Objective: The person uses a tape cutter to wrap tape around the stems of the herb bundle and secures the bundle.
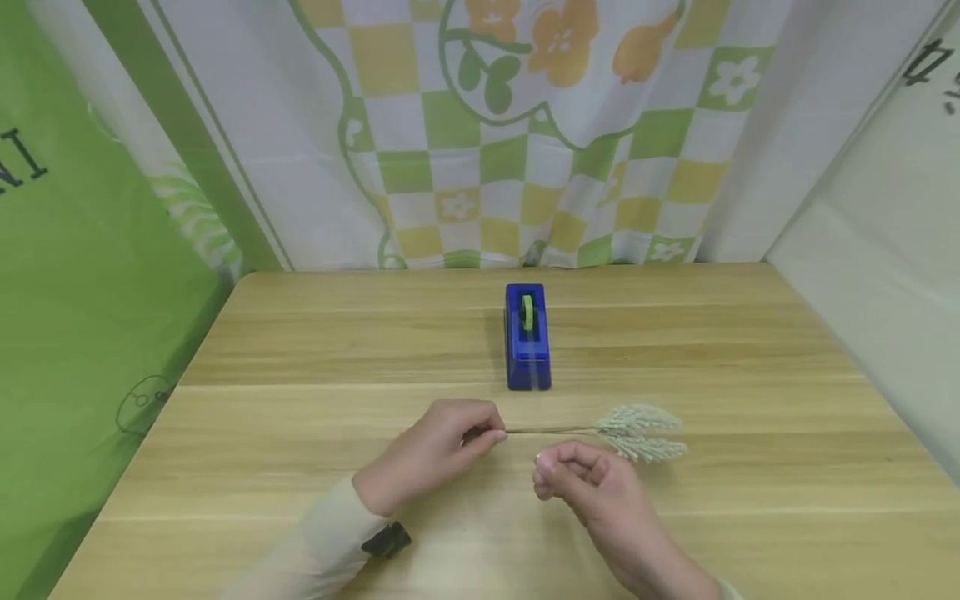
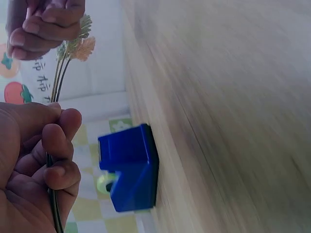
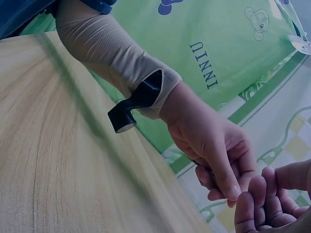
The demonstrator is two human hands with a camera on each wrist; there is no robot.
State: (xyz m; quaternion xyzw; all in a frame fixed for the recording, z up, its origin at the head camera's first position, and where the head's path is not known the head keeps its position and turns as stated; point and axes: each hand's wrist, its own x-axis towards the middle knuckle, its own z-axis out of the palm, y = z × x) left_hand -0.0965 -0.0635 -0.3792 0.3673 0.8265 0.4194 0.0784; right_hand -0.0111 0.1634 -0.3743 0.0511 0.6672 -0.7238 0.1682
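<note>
My left hand (image 1: pixel 442 446) grips the thin stems (image 1: pixel 551 431) of a small bunch of dried flowers. Their pale, feathery heads (image 1: pixel 641 429) point right; one head looks orange (image 2: pixel 85 49) in the left wrist view. There, the stems run down through the curled fingers and across the palm. Just nearer than the stems, my right hand (image 1: pixel 600 487) pinches thumb to forefinger, its other fingers curled in. A tiny whitish sliver (image 1: pixel 538 457) shows at those fingertips; I cannot tell what it is. Beyond both hands stands a blue tape dispenser (image 1: pixel 529 371) with a yellow-green roll core (image 1: pixel 527 312).
The wooden table (image 1: pixel 300 333) ends at a checked, flower-printed curtain (image 1: pixel 525 183). A green printed cloth (image 1: pixel 97 250) hangs on the left, a white one (image 1: pixel 885 250) on the right. A black wrist mount (image 3: pixel 138 99) sits on the left sleeve.
</note>
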